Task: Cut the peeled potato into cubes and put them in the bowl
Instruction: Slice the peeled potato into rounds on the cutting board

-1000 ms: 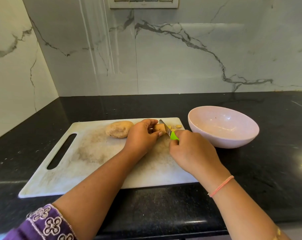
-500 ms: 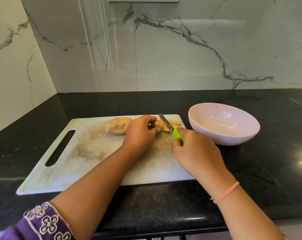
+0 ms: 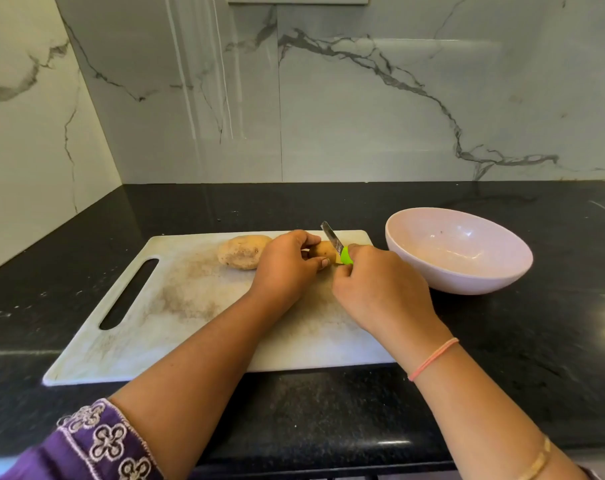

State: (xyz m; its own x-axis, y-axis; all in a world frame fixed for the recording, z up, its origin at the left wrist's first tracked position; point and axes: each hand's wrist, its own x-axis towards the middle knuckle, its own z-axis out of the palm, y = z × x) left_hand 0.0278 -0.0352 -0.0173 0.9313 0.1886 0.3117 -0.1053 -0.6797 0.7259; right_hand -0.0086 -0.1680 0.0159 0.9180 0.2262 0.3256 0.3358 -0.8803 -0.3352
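A white cutting board [image 3: 176, 306] lies on the black counter. My left hand [image 3: 287, 265] grips a small yellowish potato [image 3: 323, 250] at the board's far right, thumb and fingers curled round it. My right hand [image 3: 380, 289] holds a knife [image 3: 332, 237] by its green handle, the blade resting across the potato's right end. A second, larger potato [image 3: 240, 252] with brownish skin lies on the board just left of my left hand. The pale pink bowl [image 3: 495, 282] stands right of the board and holds nothing that I can see.
The black stone counter [image 3: 536, 358] stretches to the right and in front of the board. Marble walls close off the back and the left side. The board's handle slot [image 3: 128, 294] is at its left end.
The knife blade has shifted slightly left onto the potato, and my right hand now hides the small cut pieces seen earlier at the board's right corner. The camera tilted a little.
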